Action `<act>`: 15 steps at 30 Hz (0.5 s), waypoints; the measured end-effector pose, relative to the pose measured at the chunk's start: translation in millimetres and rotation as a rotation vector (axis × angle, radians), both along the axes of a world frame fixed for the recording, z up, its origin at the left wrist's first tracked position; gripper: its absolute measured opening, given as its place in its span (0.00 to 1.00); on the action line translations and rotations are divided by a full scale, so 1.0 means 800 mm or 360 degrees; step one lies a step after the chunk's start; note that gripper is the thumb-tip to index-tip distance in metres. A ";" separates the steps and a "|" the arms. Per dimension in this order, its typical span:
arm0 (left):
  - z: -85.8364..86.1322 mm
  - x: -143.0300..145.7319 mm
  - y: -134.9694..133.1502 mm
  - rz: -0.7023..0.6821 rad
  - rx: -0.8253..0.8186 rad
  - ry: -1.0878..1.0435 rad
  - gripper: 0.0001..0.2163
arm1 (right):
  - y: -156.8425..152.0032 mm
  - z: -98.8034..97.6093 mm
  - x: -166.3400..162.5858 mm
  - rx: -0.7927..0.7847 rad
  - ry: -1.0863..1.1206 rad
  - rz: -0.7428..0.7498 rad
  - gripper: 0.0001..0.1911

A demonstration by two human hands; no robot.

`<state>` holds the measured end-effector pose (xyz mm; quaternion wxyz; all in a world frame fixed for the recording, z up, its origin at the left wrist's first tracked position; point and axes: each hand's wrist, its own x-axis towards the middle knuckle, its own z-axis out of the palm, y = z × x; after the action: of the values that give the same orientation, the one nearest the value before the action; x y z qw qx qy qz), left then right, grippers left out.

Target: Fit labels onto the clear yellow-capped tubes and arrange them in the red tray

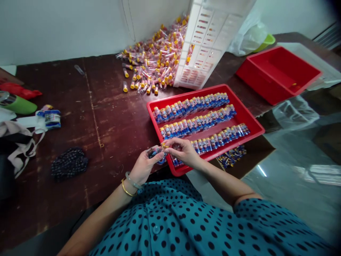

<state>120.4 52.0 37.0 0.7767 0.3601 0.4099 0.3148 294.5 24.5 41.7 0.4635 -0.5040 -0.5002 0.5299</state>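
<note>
My left hand (142,165) is closed around small clear-and-blue tubes (160,160), just off the left front corner of a red tray (241,140). Fingers hide how many there are. My right hand (186,151) is closed beside it, its fingertips pinching a small yellow piece (164,145) against the tubes; whether this is a cap or a band I cannot tell. Inside the tray stand long rows of small labelled tubes (195,122) with yellow tops and blue bottoms. The right wrist crosses above the tray's front side.
A heap of clear tubes with yellow caps (157,60) lies against the wall, behind an upright white slotted crate (198,46). Another red bin (277,74) is at right. A cardboard box (255,156) sits below the tray. Dark patterned cloth (69,163) and a green cup (20,104) are at left.
</note>
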 end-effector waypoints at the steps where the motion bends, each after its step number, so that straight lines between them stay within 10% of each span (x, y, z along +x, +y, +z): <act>1: 0.000 0.002 0.000 -0.0006 -0.0025 -0.0013 0.13 | 0.001 0.000 0.003 -0.0014 0.0036 0.0006 0.14; 9: 0.000 0.001 0.007 -0.0119 -0.0166 -0.0017 0.12 | 0.020 0.019 0.135 0.0035 -0.0462 -0.0476 0.14; 15: -0.009 0.006 0.007 -0.0351 -0.0106 0.0140 0.12 | -0.006 -0.021 0.163 -0.0226 -0.1088 -0.0153 0.14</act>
<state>125.4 57.4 29.9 0.7994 0.3905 0.4116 0.1975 425.2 19.7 24.9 0.2575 -0.7063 -0.5640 0.3416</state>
